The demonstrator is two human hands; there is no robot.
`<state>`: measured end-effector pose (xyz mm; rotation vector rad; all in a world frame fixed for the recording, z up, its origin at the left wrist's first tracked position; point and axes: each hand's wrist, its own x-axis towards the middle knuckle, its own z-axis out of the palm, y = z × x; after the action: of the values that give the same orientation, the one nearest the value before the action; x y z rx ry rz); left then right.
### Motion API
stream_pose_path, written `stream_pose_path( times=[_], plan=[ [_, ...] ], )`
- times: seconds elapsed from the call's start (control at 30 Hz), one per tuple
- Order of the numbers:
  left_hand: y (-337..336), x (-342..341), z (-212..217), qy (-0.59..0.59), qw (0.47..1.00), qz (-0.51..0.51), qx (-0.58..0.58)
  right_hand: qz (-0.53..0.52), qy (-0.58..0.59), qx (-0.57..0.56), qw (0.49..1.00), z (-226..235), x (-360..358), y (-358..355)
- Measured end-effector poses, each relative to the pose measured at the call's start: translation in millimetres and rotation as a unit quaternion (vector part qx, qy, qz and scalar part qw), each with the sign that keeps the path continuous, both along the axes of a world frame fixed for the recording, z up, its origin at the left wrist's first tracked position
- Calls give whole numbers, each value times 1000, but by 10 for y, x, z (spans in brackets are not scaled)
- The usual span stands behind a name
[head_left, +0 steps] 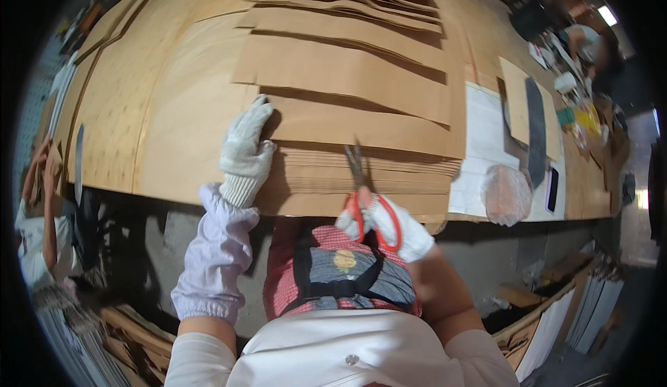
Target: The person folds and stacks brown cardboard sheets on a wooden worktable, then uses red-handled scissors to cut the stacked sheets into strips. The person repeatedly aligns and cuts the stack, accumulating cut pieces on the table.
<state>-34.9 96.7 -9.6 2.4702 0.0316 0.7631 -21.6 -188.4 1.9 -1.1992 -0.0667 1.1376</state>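
My left hand (246, 144), in a white knit glove under a pale lilac sleeve cover, lies with fingers stretched along the left edge of the brown paper sheets (347, 119). These sheets overlap in a staggered row running from the table's near edge to its far side. My right hand (399, 231), gloved in white with a bare fingertip showing, grips scissors (389, 224) with red handles. The dark blades point away from me over the nearest narrow strips of paper (319, 171), slightly apart at the tips. Whether they touch the paper I cannot tell.
A wooden table (174, 102) spreads under the paper. To the right are white sheets, a roll of clear tape or wrapped disc (506, 194), a black phone (552, 190) and a dark grey strip (535, 130). Another person (45, 227) works at the far left; cardboard stacks stand below.
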Motion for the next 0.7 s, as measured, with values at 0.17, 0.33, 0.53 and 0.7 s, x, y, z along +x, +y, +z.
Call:
stream_pose_path(
  times=[0.17,0.33,0.53,0.7],
  plan=[
    [114,2,-172,-22,997,-33,-70,55,196,76,976,-329,-33,1007],
    [106,-22,24,54,990,-11,131,-19,123,-43,991,73,-143,1218],
    [-146,425,454,-92,919,-61,-378,-44,-140,33,989,332,-239,520],
    [243,673,490,-128,929,27,-347,-14,-74,14,997,287,-191,-21]
  ],
)
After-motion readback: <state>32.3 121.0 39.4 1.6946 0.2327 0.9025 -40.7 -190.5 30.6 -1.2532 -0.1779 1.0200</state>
